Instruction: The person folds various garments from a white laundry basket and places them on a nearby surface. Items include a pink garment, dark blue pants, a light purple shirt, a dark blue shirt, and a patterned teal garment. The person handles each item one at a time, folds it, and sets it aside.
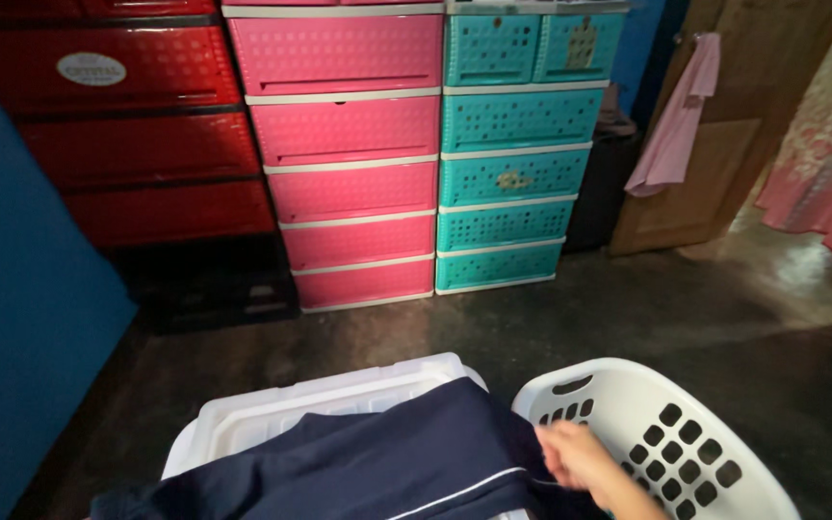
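We see the right hand at 5 o'clock, its grip pinched on the edge of a navy garment with white piping. The garment drapes over a white bin at 6 o'clock. A white laundry basket sits just beside it. Pink drawers and teal drawers stand at 12 o'clock. The left hand is out of view.
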